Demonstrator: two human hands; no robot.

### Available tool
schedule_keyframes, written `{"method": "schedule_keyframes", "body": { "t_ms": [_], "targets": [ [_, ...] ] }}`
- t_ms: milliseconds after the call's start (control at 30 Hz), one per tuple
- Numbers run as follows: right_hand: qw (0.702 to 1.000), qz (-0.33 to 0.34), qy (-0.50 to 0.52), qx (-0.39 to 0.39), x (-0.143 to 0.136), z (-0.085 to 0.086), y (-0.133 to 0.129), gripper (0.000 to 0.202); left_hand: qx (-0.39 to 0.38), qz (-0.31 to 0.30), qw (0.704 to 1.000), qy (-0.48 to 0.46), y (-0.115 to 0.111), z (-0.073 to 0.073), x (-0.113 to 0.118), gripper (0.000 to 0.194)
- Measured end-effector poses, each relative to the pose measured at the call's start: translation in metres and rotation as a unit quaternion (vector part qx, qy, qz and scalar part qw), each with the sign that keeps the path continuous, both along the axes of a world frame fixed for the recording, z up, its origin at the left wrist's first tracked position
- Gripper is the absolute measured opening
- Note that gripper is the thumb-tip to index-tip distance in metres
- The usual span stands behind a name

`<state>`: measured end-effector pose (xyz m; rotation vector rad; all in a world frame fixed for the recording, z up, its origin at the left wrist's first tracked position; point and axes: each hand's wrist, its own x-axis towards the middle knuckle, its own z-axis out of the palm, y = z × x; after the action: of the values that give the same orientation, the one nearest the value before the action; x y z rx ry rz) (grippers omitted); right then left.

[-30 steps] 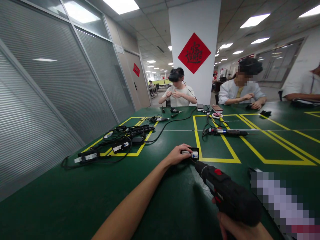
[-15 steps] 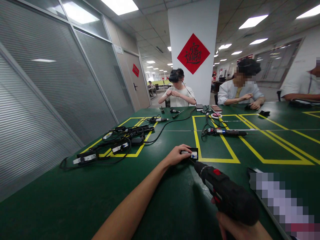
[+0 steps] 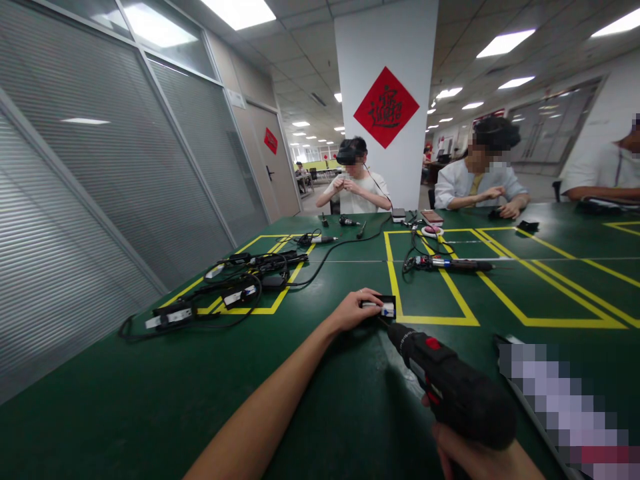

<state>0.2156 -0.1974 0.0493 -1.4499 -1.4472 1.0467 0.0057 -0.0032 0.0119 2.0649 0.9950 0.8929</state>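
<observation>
Gripped by its handle in my right hand is a black cordless drill with red details, pointing forward and left. Its thin bit reaches the near side of a small black case with white and blue parts inside. My left hand is closed over the left part of that case and holds it on the green table. Whether the bit touches the case or a screw in it, I cannot tell. The drill body hides most of my right fingers.
Black cabled devices and adapters lie at the left in a yellow-taped area. A pen-shaped electric screwdriver lies beyond the case, right of centre. A blurred flat object rests at the right. Co-workers sit across the table.
My hands, the drill and the case hold nearly the same position. On the far side of the table, a small dark tool near the cable has shifted.
</observation>
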Motion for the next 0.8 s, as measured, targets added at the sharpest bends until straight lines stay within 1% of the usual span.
{"method": "schedule_keyframes", "body": {
  "t_ms": [67,167,333,433,600,667,800],
  "targets": [
    [1.000,0.010,0.004,-0.002,0.0014,0.0005,-0.0001,0.028,0.001,-0.003,1.000,0.000,0.0000,0.0006,-0.0005,0.019],
    [0.999,0.017,0.003,-0.028,0.0033,0.0025,-0.0007,0.028,0.001,-0.009,1.000,0.000,0.0002,0.0011,-0.0008,0.020],
    [0.998,0.023,-0.017,-0.054,0.0029,0.0027,-0.0004,0.026,0.000,-0.012,1.000,-0.002,0.0012,0.0000,-0.0003,0.021],
    [0.998,0.022,-0.002,-0.060,0.0010,0.0012,0.0002,0.029,-0.003,-0.012,1.000,0.001,0.0014,-0.0002,-0.0003,0.021],
    [0.991,0.034,0.028,-0.124,-0.0007,0.0028,-0.0004,0.028,0.001,-0.015,1.000,0.007,0.0013,0.0007,-0.0013,0.021],
    [0.991,0.039,0.030,-0.125,-0.0009,0.0033,-0.0009,0.029,0.003,-0.016,1.000,0.008,0.0013,0.0009,-0.0015,0.021],
    [0.992,0.019,0.014,-0.120,-0.0017,0.0016,-0.0011,0.028,0.004,-0.016,1.000,0.009,0.0009,0.0014,-0.0012,0.021]
  ]
}}
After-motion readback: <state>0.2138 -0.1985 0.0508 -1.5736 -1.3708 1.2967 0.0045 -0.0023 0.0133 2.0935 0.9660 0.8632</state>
